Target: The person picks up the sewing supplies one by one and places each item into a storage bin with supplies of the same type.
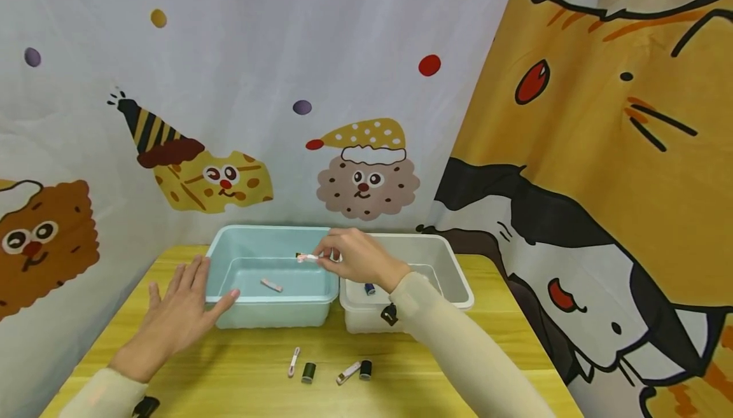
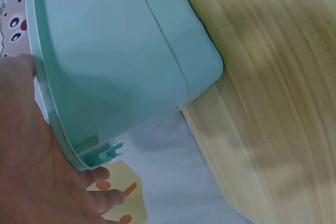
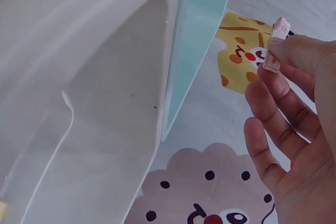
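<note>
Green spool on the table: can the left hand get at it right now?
Likely yes: the left hand rests at the edge of the blue bin, and the green spool stands outside, in front of it. Only the folded tape just left of the spool might interfere.
</note>
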A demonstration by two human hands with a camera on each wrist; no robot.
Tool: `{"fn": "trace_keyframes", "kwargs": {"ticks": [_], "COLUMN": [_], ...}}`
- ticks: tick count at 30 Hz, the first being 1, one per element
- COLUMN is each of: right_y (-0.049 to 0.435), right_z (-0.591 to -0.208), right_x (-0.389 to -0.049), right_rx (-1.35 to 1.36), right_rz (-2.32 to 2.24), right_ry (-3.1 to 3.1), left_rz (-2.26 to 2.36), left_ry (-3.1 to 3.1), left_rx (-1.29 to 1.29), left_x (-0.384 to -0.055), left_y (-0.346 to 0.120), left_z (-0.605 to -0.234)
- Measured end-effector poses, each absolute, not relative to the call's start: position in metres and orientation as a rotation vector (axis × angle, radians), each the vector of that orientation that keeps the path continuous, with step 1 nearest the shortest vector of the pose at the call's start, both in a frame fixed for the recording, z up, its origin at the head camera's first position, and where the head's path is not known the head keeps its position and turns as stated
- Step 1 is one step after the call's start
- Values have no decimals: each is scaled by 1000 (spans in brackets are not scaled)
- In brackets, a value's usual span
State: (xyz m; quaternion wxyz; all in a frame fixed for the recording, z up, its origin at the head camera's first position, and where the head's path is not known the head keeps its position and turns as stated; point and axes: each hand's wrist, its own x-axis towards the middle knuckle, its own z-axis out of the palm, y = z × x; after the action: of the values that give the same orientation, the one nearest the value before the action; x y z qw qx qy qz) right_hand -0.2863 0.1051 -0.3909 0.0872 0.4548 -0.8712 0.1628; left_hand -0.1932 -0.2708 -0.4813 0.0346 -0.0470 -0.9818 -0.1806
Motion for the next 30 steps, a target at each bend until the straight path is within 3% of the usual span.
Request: {"fn": "trace_keyframes", "kwargs": {"ticks": [30], "right_y": [46], "right_z": [-397], "right_x": [-331], "right_rx": [1160], "right_rz": [512], "right_ry": [-2769], "left_rz": [-556], "left_ry": [-3040], "left_rx": [-134], "left_x": [-195], "left_y": [-273], "left_z": [-481]}}
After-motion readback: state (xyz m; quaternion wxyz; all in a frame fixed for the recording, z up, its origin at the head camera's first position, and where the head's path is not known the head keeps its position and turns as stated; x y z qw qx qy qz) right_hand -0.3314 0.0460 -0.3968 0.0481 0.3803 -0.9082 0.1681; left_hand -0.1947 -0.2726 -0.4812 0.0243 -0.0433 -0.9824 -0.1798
